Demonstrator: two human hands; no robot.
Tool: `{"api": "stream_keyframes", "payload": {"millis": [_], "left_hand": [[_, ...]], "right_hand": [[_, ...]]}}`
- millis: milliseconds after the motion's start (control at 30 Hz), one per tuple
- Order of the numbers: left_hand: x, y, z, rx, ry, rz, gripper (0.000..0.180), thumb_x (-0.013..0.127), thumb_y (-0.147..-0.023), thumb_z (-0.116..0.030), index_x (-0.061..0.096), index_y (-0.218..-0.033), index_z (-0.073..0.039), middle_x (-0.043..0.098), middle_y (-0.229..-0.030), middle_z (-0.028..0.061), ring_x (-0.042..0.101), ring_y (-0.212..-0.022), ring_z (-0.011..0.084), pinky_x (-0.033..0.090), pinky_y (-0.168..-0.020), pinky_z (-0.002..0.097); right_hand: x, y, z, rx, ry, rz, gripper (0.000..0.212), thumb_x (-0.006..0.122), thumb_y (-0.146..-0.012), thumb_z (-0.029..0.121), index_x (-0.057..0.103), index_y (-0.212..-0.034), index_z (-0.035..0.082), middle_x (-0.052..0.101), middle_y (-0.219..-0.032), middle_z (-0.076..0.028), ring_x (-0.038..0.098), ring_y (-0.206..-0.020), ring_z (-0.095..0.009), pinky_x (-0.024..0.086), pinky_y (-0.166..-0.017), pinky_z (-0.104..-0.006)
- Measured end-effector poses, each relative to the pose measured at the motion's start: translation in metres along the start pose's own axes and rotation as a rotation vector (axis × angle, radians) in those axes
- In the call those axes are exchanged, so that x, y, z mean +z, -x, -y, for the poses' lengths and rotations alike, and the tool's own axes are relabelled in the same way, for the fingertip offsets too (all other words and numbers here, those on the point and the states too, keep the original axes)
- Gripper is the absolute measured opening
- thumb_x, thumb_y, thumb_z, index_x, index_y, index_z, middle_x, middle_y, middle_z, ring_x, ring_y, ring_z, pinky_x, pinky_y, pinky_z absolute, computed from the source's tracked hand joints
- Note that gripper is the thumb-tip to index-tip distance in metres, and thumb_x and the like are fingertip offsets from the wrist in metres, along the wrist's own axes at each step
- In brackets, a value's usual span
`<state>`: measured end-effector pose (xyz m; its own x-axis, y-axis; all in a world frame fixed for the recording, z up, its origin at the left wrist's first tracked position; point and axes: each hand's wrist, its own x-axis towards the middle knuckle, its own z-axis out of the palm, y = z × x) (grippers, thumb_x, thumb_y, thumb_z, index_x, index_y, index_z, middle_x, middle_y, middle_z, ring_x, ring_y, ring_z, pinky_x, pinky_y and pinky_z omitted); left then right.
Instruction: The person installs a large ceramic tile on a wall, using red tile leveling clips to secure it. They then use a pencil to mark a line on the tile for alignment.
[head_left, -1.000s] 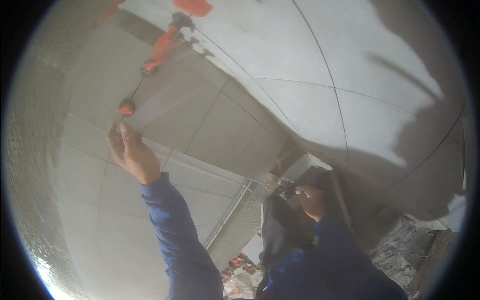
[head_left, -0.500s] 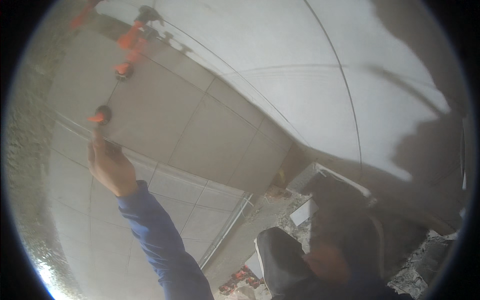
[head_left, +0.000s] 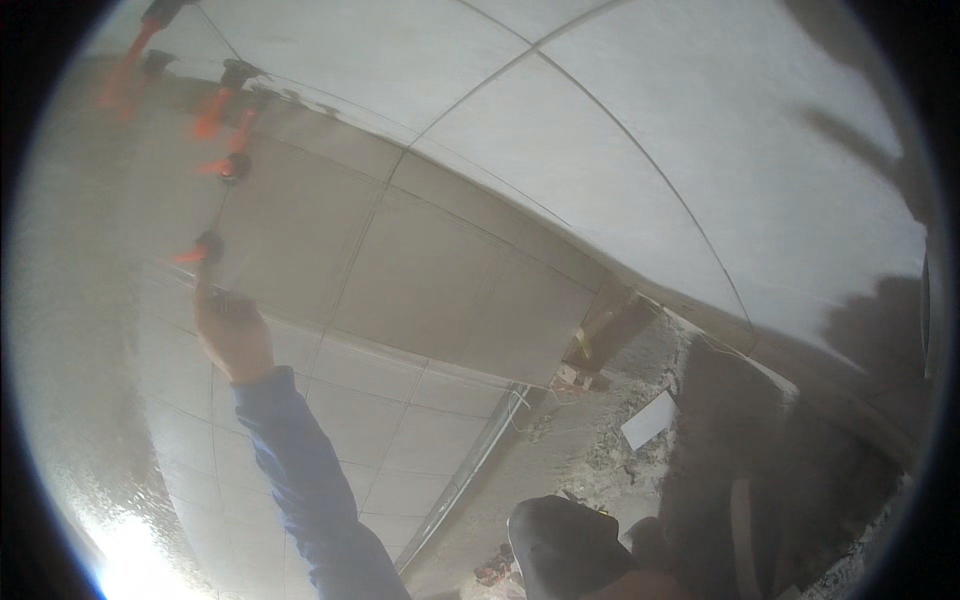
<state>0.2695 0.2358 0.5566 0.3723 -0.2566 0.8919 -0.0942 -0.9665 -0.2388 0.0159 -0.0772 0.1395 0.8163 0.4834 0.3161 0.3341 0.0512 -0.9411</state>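
Clip (head_left: 209, 243), orange-black, too blurred to read | left hand (head_left: 233, 335) at it | grip: can't make out

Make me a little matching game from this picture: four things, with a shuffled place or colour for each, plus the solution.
1. Left fingers
2. Clips
3. Sleeve
4. Loose tile

A. Blue
B. On rough grey ground
C. At the lowest clip in view
D. Orange and black

Pairs: 1-C, 2-D, 3-A, 4-B
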Motion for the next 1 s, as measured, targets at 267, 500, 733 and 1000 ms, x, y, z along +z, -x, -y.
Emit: {"api": "stream_keyframes", "payload": {"millis": [267,500,733,1000], "left_hand": [[0.005,-0.001,0.002,0.014,0.202,-0.027,0.061,0.052,-0.079,0.008,0.054,-0.138,-0.005,0.064,-0.11,0.0102,0.062,-0.091,0.0199,0.05,-0.081,0.0327],[0.01,-0.004,0.011,0.008,0.245,-0.025,0.056,0.052,-0.083,0.012,0.054,-0.136,-0.004,0.062,-0.123,0.0132,0.062,-0.114,0.0227,0.049,-0.096,0.0351],[0.005,-0.005,-0.001,-0.169,0.492,0.026,0.057,0.051,-0.082,0.012,0.054,-0.136,-0.004,0.061,-0.128,0.0137,0.061,-0.115,0.024,0.047,-0.1,0.0357],[0.0,0.005,-0.02,0.053,0.29,-0.006,0.055,0.053,-0.083,0.007,0.055,-0.136,-0.006,0.061,-0.127,0.0094,0.06,-0.11,0.0208,0.05,-0.089,0.0339]], "right_hand": [[-0.003,-0.002,-0.002,0.001,-0.017,0.033,0.024,0.065,-0.083,0.005,0.072,-0.106,0.005,0.069,-0.082,-0.016,0.066,-0.068,-0.03,0.051,-0.065,-0.0384],[-0.007,-0.002,-0.002,0.003,-0.03,0.044,0.024,0.065,-0.082,0.004,0.072,-0.106,0.004,0.069,-0.082,-0.016,0.065,-0.068,-0.03,0.051,-0.064,-0.0379],[-0.023,-0.001,-0.003,0.001,-0.042,0.034,0.025,0.065,-0.082,0.003,0.072,-0.106,0.004,0.069,-0.081,-0.015,0.065,-0.067,-0.029,0.051,-0.064,-0.0374],[-0.013,-0.007,-0.003,0.015,-0.029,0.052,0.025,0.066,-0.082,0.002,0.072,-0.106,0.004,0.069,-0.081,-0.015,0.065,-0.067,-0.029,0.051,-0.063,-0.0369]]}}
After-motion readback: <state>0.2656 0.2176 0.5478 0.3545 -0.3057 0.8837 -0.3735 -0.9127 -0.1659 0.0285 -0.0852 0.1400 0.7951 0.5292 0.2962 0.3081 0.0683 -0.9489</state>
